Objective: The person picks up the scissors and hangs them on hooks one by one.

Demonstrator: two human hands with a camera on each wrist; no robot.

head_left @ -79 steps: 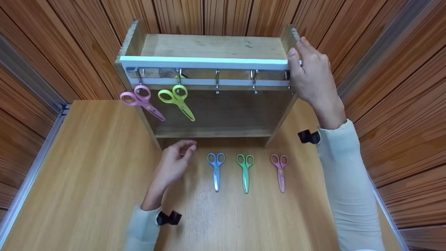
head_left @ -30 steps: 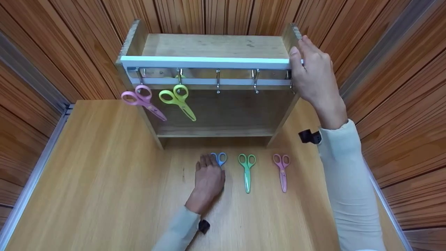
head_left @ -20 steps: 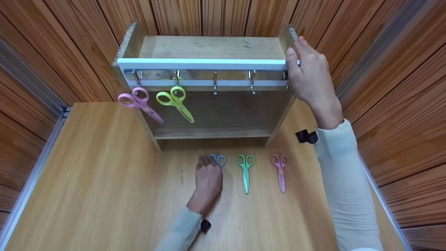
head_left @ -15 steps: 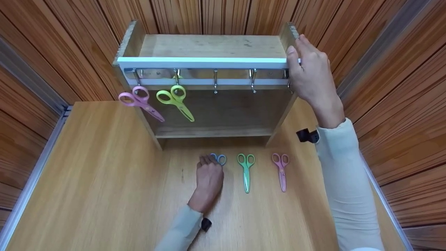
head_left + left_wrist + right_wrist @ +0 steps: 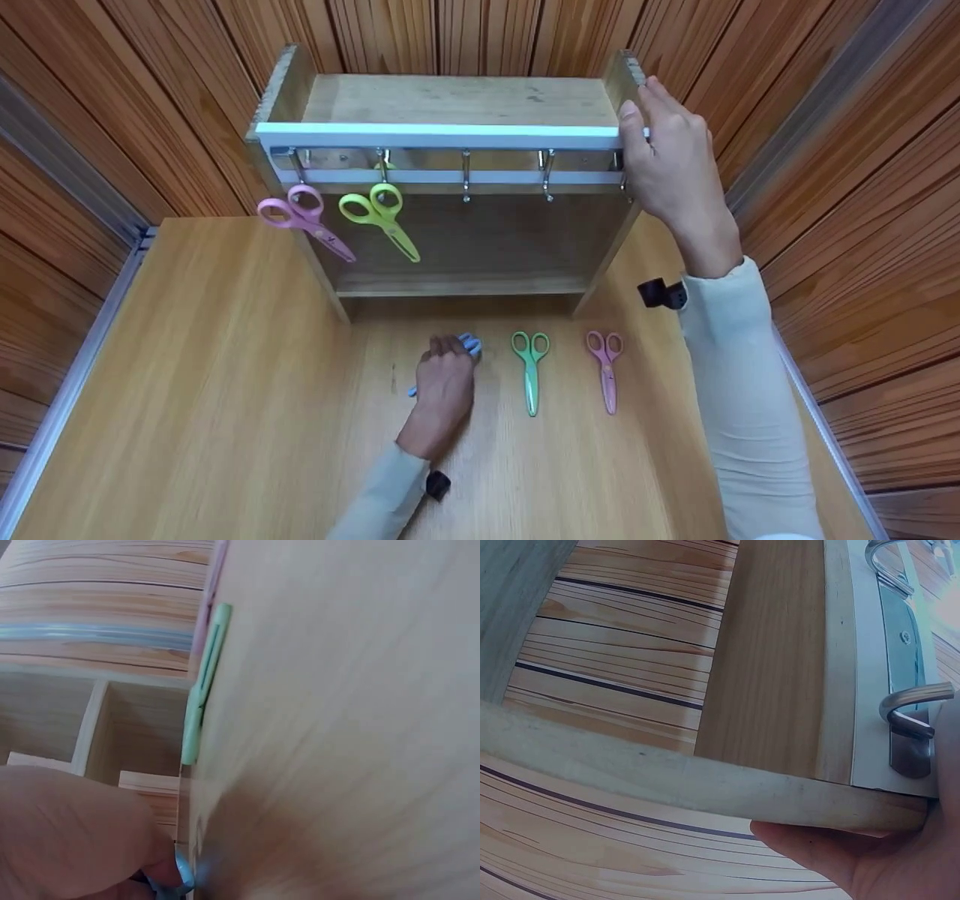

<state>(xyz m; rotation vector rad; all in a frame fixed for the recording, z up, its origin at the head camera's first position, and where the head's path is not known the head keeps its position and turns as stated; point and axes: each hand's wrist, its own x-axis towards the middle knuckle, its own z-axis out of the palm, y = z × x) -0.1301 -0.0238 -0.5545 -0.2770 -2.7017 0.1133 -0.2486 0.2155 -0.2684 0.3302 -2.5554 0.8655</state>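
My left hand (image 5: 444, 386) grips the blue scissors (image 5: 472, 344) low over the table. Their handles stick out past the fingers and a tip shows at the hand's left; the middle is hidden. Right of them lie green scissors (image 5: 531, 371) and pink scissors (image 5: 604, 371), handles away from me. My right hand (image 5: 673, 161) holds the right side panel of the wooden shelf (image 5: 780, 791), thumb by the front hook rail (image 5: 442, 136). From the rail's left hooks hang pink-purple scissors (image 5: 307, 217) and yellow-green scissors (image 5: 382, 219).
Bare metal hooks (image 5: 466, 176) line the rail right of the hanging scissors. The shelf stands at the back of the wooden table (image 5: 210, 375). Wood-panelled walls (image 5: 862, 225) rise at the back and both sides.
My left hand came down from beside the shelf's foot onto the blue scissors. Lately these have turned within its grip, their tip now leftward. My right hand stays on the shelf.
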